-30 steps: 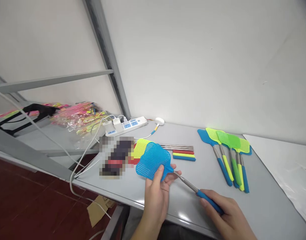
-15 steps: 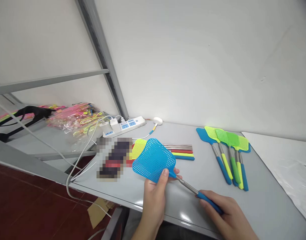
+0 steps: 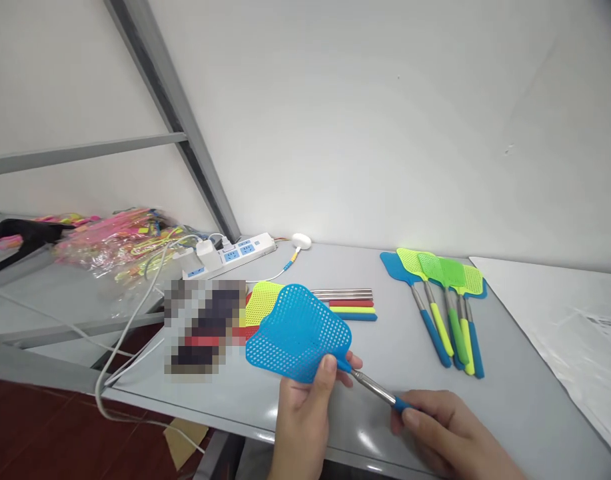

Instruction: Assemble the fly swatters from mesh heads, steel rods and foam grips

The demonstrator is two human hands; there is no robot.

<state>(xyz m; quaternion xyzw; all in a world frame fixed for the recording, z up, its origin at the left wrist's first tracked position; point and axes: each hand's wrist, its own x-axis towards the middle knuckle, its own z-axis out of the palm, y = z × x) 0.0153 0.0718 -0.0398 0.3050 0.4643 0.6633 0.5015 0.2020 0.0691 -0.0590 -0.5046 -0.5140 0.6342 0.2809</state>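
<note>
A blue fly swatter [image 3: 299, 332] with a perforated head, a metal shaft and a blue grip is held between my two hands above the near edge of the table [image 3: 225, 395]. My left hand [image 3: 310, 393] is closed around the neck, thumb on the lower corner of the head. My right hand [image 3: 438, 423] wraps the blue grip and hides most of it. Behind the blue head lie a yellow swatter head [image 3: 262, 300] and parts of red ones. Metal rods [image 3: 342, 294] with red, yellow and blue grips [image 3: 354, 310] lie beside them.
Several swatters [image 3: 448, 307] in blue, yellow and green lie fanned out at the right. White sheeting [image 3: 555, 327] covers the far right. A power strip [image 3: 230, 257] with cables and a white round device [image 3: 301, 241] sit at the back left. Bagged colourful items [image 3: 115, 243] fill the left shelf.
The view has turned slightly right, so the table's things appear further left. My right hand covers more of the blue grip than before. Both hands keep hold of the swatter.
</note>
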